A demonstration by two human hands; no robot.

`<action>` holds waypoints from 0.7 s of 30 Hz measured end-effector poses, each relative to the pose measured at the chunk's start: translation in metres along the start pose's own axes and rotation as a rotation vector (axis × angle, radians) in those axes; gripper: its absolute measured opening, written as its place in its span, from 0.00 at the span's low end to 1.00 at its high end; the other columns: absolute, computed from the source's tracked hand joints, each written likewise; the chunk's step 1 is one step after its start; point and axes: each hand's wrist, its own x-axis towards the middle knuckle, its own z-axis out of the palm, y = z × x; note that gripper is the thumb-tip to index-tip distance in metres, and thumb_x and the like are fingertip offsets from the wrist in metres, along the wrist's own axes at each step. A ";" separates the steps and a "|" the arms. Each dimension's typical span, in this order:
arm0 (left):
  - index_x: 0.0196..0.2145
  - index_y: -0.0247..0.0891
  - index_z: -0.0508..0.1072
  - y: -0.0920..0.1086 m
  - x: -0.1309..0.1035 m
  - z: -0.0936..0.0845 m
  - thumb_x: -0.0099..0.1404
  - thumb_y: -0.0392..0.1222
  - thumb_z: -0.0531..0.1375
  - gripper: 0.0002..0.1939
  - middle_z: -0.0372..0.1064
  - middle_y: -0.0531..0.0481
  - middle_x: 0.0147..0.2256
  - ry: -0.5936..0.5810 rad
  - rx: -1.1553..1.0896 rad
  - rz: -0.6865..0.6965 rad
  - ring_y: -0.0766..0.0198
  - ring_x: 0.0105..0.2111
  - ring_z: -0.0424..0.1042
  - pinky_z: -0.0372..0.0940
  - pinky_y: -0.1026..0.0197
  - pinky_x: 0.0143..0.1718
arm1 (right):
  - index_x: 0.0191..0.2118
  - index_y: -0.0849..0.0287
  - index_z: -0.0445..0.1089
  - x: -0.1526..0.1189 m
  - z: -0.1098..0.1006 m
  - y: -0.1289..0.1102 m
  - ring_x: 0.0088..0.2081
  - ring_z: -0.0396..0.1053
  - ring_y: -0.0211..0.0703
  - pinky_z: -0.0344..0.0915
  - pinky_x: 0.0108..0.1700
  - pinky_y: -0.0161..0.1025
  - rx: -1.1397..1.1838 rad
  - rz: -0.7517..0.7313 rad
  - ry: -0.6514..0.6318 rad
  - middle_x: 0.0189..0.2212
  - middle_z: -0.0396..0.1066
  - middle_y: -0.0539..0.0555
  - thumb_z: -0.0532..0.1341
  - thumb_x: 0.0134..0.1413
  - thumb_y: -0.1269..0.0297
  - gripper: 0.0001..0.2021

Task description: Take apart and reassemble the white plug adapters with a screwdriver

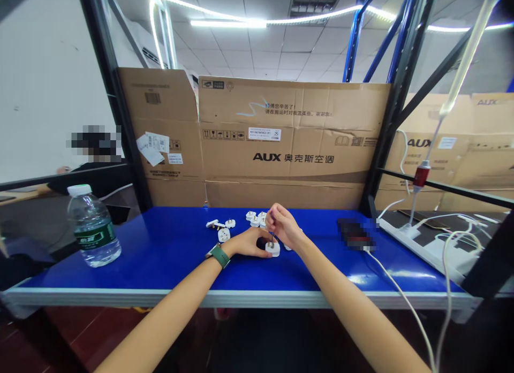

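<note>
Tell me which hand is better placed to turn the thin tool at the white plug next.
Probably the right: the right hand pinches the upright thin tool from above, while the left hand steadies the white plug at its side.

The head camera looks from above and behind the left hand (251, 243) and right hand (283, 224), facing forward and down. The hands are fairly near, around mid-view, with the table (168, 266) around them. Its wide view reaches the cardboard (241, 172) beyond them and the ceiling (263, 41) above.
</note>
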 end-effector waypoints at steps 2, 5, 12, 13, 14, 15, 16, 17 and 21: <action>0.48 0.38 0.79 -0.001 0.000 0.000 0.58 0.48 0.69 0.22 0.78 0.47 0.40 0.001 0.003 -0.004 0.60 0.38 0.74 0.68 0.60 0.43 | 0.33 0.58 0.66 0.001 -0.002 0.002 0.27 0.60 0.36 0.58 0.29 0.34 -0.026 0.001 0.008 0.27 0.65 0.51 0.68 0.57 0.51 0.16; 0.47 0.38 0.79 0.000 0.000 0.000 0.57 0.48 0.70 0.21 0.78 0.47 0.39 0.006 0.019 0.000 0.60 0.37 0.74 0.68 0.60 0.42 | 0.34 0.59 0.69 0.002 -0.002 0.003 0.25 0.59 0.37 0.59 0.30 0.36 -0.023 0.011 0.019 0.25 0.62 0.50 0.65 0.59 0.49 0.17; 0.48 0.38 0.79 0.005 0.000 -0.003 0.57 0.50 0.70 0.23 0.77 0.46 0.42 -0.015 -0.009 0.000 0.60 0.39 0.74 0.68 0.60 0.44 | 0.30 0.56 0.64 0.002 -0.003 -0.016 0.22 0.47 0.36 0.51 0.26 0.36 0.020 -0.146 0.138 0.21 0.52 0.47 0.59 0.63 0.48 0.18; 0.48 0.39 0.79 0.005 -0.001 -0.004 0.56 0.51 0.71 0.24 0.77 0.45 0.43 -0.023 -0.017 -0.004 0.59 0.40 0.74 0.68 0.60 0.45 | 0.29 0.56 0.63 0.002 -0.005 -0.020 0.21 0.45 0.36 0.50 0.26 0.36 0.031 -0.172 0.153 0.21 0.50 0.47 0.58 0.64 0.49 0.18; 0.49 0.39 0.79 0.006 -0.001 -0.004 0.55 0.52 0.72 0.25 0.77 0.46 0.43 -0.027 -0.030 -0.011 0.59 0.40 0.74 0.67 0.60 0.45 | 0.28 0.56 0.62 0.002 -0.006 -0.022 0.21 0.45 0.37 0.50 0.26 0.37 0.043 -0.194 0.164 0.21 0.49 0.47 0.58 0.64 0.49 0.18; 0.49 0.40 0.78 0.006 -0.001 -0.004 0.54 0.52 0.72 0.27 0.76 0.46 0.44 -0.026 -0.045 -0.022 0.59 0.41 0.74 0.67 0.59 0.46 | 0.27 0.56 0.62 0.002 -0.007 -0.024 0.21 0.44 0.37 0.49 0.26 0.37 0.055 -0.210 0.172 0.21 0.48 0.47 0.57 0.65 0.50 0.19; 0.50 0.40 0.77 0.006 0.000 -0.003 0.55 0.53 0.72 0.28 0.76 0.46 0.43 -0.014 -0.065 -0.032 0.59 0.41 0.74 0.67 0.59 0.46 | 0.26 0.56 0.61 0.002 -0.009 -0.026 0.21 0.43 0.37 0.49 0.26 0.37 0.067 -0.222 0.177 0.21 0.48 0.47 0.57 0.65 0.51 0.19; 0.51 0.39 0.77 0.006 0.000 -0.003 0.57 0.53 0.71 0.27 0.76 0.46 0.43 0.009 -0.088 -0.039 0.59 0.41 0.74 0.67 0.59 0.45 | 0.26 0.56 0.61 0.002 -0.009 -0.027 0.21 0.43 0.37 0.49 0.26 0.37 0.075 -0.231 0.180 0.21 0.47 0.47 0.56 0.65 0.51 0.19; 0.48 0.36 0.76 0.006 0.006 -0.002 0.68 0.52 0.61 0.18 0.77 0.45 0.41 0.160 -0.116 -0.020 0.60 0.40 0.74 0.66 0.59 0.45 | 0.25 0.56 0.59 0.001 -0.009 -0.027 0.21 0.43 0.38 0.50 0.26 0.38 0.056 -0.238 0.197 0.20 0.47 0.47 0.56 0.65 0.51 0.19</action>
